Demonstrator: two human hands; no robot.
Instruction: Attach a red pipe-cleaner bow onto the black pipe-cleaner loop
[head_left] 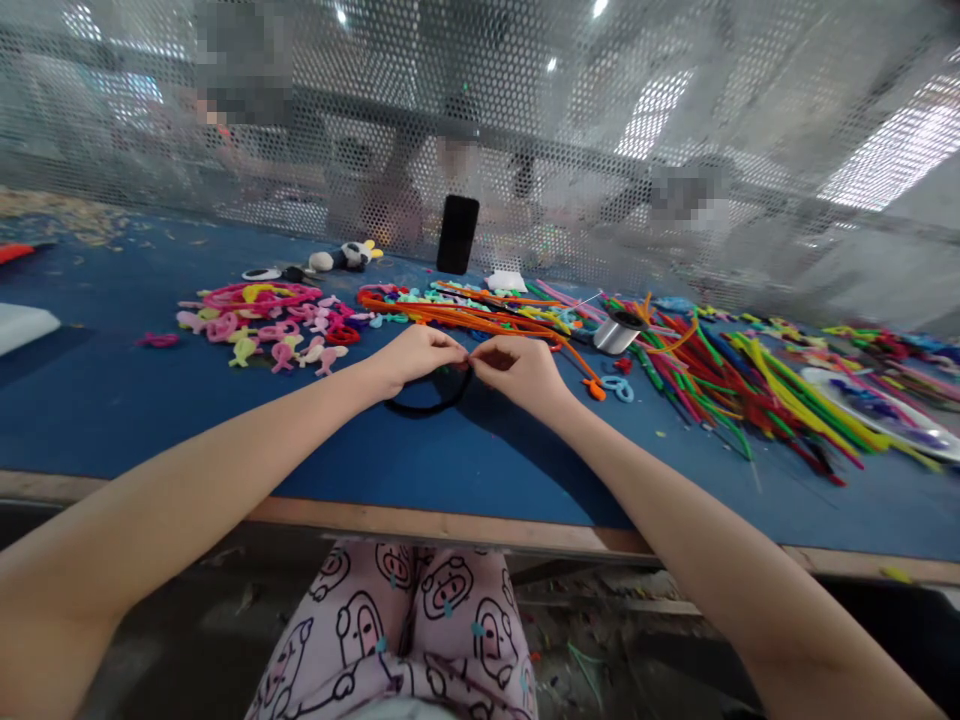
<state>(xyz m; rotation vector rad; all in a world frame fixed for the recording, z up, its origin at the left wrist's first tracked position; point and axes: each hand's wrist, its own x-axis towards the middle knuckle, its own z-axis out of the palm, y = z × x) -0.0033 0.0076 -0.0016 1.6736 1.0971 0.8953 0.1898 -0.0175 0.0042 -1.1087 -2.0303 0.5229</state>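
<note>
In the head view, both hands meet over the blue counter (112, 400), close to its near edge. The left hand (416, 355) and the right hand (517, 370) have their fingers pinched shut on the same black pipe cleaner (427, 403), one piece only, whose loop hangs down from the pinch and rests on the counter just below and between the hands.

Beyond the left hand lies a scatter of small pink and yellow bent shapes (270, 325), too many and too overlapped to count. Straight behind the hands sits a bundle of orange pipe cleaners (465, 315). To the right is one silver spool (616, 332), and past it a wide heap of mixed-colour pipe cleaners (750, 385), uncountable in the tangle. One white plate (892, 420) lies at the far right with stems across it. At the back, one black phone (457, 233) stands upright against the mesh screen (675, 150), with one small panda toy (346, 256) lying to its left.
</note>
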